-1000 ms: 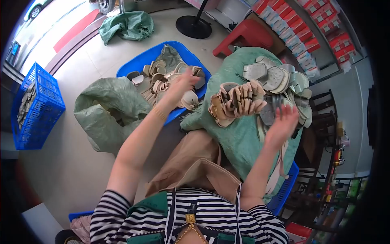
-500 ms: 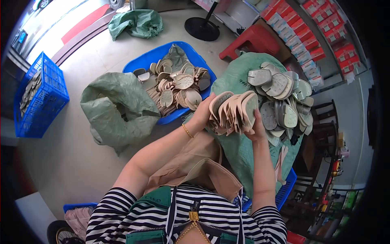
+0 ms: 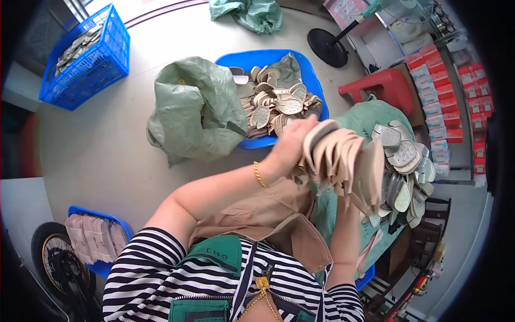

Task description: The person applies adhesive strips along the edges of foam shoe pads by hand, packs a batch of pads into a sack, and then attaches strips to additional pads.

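since the earlier frame the view has swung, and the stack of tan soles [image 3: 343, 163] has tilted down to the right, now covering most of the right hand [image 3: 348, 208].

three green sacks show: one slumped open [image 3: 185, 121], its inside too dark to read; one under loose grey soles [image 3: 402, 155], partly hidden by the stack; and one small [image 3: 249, 15], cut off at the top. one blue tub [image 3: 316, 80] holds more tan soles, too overlapped to count. one blue crate [image 3: 115, 59] of soles stands at upper left, and one blue basket [image 3: 124, 221] of pinkish soles sits at lower left, beside one wheel [image 3: 44, 241] that is cut short by the dark edge. there is one red stool [image 3: 383, 91] and one round black base [image 3: 328, 49].

the stack is held up in front of the body, against the fingers of the left hand [image 3: 294, 140], which are partly bent around its upper left end, blurred. the right fingers are behind the stack, so how far open they are cannot be told. the stack has several soles, too blurred for an exact count. one gold bracelet [image 3: 259, 175] circles the left wrist.
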### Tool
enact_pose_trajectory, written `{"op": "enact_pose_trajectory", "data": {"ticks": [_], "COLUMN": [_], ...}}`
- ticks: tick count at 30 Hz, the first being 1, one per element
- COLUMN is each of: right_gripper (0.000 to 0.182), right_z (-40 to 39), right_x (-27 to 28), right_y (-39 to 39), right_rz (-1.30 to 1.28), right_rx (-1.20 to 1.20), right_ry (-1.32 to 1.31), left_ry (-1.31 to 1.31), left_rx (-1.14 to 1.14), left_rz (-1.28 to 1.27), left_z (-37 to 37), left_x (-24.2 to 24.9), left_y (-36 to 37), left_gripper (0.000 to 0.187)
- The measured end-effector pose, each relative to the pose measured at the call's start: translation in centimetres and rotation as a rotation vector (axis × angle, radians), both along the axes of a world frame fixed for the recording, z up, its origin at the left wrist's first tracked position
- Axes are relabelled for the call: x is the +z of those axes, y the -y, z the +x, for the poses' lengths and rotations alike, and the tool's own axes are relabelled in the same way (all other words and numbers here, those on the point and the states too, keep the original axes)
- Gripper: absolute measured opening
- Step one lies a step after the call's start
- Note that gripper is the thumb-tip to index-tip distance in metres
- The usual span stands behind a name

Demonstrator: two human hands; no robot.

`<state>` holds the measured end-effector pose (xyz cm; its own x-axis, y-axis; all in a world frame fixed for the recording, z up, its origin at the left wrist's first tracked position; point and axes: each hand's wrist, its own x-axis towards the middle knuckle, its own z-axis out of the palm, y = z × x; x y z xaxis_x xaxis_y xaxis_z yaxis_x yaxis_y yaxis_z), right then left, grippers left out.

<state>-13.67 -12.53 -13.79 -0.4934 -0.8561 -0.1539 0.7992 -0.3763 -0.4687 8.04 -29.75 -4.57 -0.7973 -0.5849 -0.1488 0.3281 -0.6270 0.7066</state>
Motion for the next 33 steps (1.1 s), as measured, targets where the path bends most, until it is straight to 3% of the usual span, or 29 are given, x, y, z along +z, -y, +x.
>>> {"op": "enact_pose_trajectory", "data": {"ticks": [1,2,3,4,6,8,12,14,16,17,19,22,23,24,26,27,28,30,32,33], "right_gripper": [0.049,0.051,0.053,0.054,0.066,0.077,0.082,0.083,0.085,0.085,0.086,0.081,0.081,0.08,0.073,0.061,0.061,0.056,0.058,0.057], "right_z": [0.6,2.8,8.8,12.0,13.1,15.5,20.3,23.2,25.2,25.7,26.4,26.8,26.3,25.6,23.4,22.5,22.4,23.4,25.7,27.1], "right_x": [1.1,1.2,4.6,7.0,3.0,-0.9,-9.0,-8.9,-8.0,-8.5,-10.0,-11.6,-13.6,-15.5,-12.9,-10.7,-11.1,-14.1,-18.5,-19.2], "right_y": [1.9,3.9,7.6,9.7,13.2,16.4,20.8,22.1,23.9,25.4,28.5,33.2,35.1,36.7,37.9,38.0,38.3,38.1,38.5,38.0], "right_rz": [-0.036,0.012,0.065,0.161,0.189,0.349,0.492,0.546,0.569,0.563,0.819,0.835,0.635,0.439,0.713,0.735,0.729,0.564,0.548,0.491], "right_rx": [0.047,0.071,0.092,0.154,0.249,0.375,0.656,0.749,0.993,0.999,1.121,1.032,0.952,0.867,0.527,0.661,0.662,0.686,0.685,0.711], "right_ry": [0.104,-0.079,-0.256,-0.053,-0.352,-0.324,-0.04,-0.011,0.033,0.036,0.063,-0.129,-0.084,-0.036,-0.691,-0.653,-0.663,-0.918,-0.978,-0.954], "left_ry": [-0.04,-0.081,-0.14,-0.2,-0.066,0.054,0.235,0.303,0.206,0.211,0.347,0.216,0.214,0.414,0.814,1.246,1.241,1.419,1.368,1.44], "left_rx": [-0.021,-0.047,-0.114,-0.175,-0.208,-0.254,0.198,0.342,0.305,0.311,0.441,0.452,0.462,0.56,0.735,0.522,0.532,-0.114,-0.324,-0.459], "left_rz": [0.071,0.133,0.234,0.34,0.279,0.382,0.298,0.294,0.358,0.354,0.38,0.424,0.438,0.322,0.061,-0.387,-0.387,-0.469,-0.725,-0.835], "left_z": [1.0,2.0,2.6,3.3,5.2,7.4,14.2,18.3,22.6,23.0,24.0,24.5,24.4,24.3,24.3,25.3,25.1,25.3,23.8,22.9], "left_x": [-0.2,-0.3,-0.6,-1.2,-4.0,-7.6,-17.1,-19.4,-23.6,-22.7,-20.0,-21.2,-21.8,-22.3,-22.9,-23.1,-23.7,-25.2,-25.2,-26.2], "left_y": [1.0,2.4,4.2,6.2,10.2,12.8,14.1,13.1,13.2,13.6,13.7,16.2,17.0,17.9,19.2,19.6,19.2,16.6,12.9,12.1], "left_gripper": [0.04,0.041,0.042,0.044,0.041,0.039,0.05,0.046,0.054,0.054,0.057,0.06,0.06,0.064,0.071,0.082,0.082,0.098,0.091,0.073]}}
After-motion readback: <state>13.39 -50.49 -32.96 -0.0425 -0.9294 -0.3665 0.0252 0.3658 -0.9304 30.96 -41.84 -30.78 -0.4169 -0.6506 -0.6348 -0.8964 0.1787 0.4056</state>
